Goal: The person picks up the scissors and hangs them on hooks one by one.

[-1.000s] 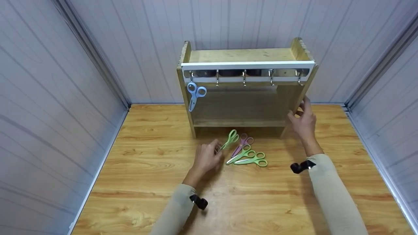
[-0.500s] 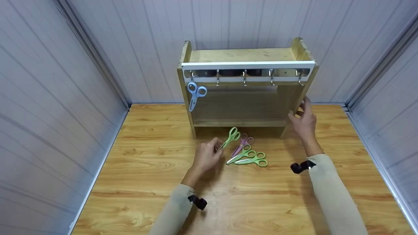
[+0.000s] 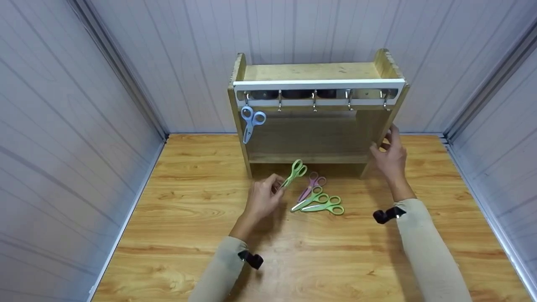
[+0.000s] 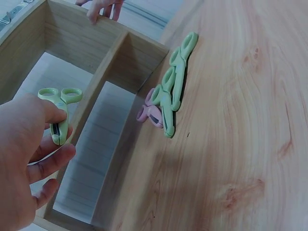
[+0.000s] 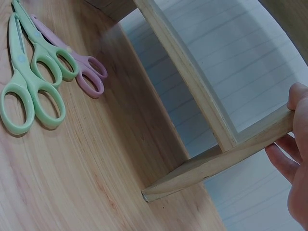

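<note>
My left hand pinches green scissors by the blade end, handles pointing up and away. The left wrist view shows those scissors between thumb and fingers, off the table. My right hand grips the right side panel of a wooden shelf, thumb in front and fingers behind. Purple scissors, green scissors and another green pair lie bunched on the table before the shelf. Blue scissors hang by one handle loop from the leftmost hook.
A white rail with several metal hooks runs across the shelf's upper front. The shelf stands on a wood-grain table, close to the back wall. Panelled walls flank both sides.
My left hand has risen slightly and moved a little toward the shelf with the green scissors. The right hand stays on the side panel, and the other scissors lie unmoved.
</note>
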